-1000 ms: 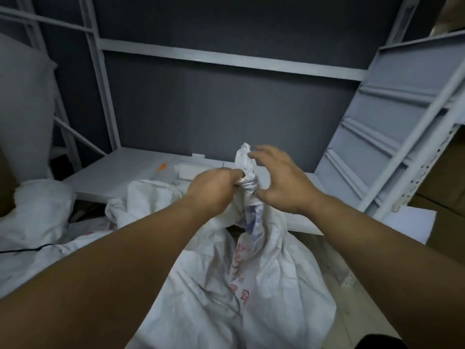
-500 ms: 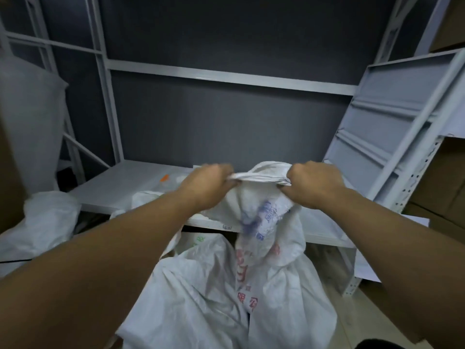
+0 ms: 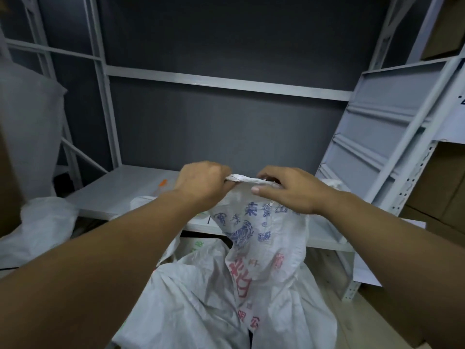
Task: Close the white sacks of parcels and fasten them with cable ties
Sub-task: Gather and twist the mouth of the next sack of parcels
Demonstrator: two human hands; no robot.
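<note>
At the centre of the frame the left hand (image 3: pixel 201 183) is clenched on one end of the white sack's (image 3: pixel 254 260) mouth, and the right hand (image 3: pixel 286 190) pinches the other end, fingers partly spread. The rim is stretched flat between them, probably to line up the edges before gathering it. The printed sack hangs below toward the lower middle; its contents are hidden, and no cable tie shows.

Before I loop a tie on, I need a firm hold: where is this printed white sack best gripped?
Probably just below the flattened top edge, where the printed white sack narrows beneath the left hand and right hand. Come from above and the near side: the mouth is pulled up taut, the body hangs slack below, and the shelf blocks the far side.
</note>
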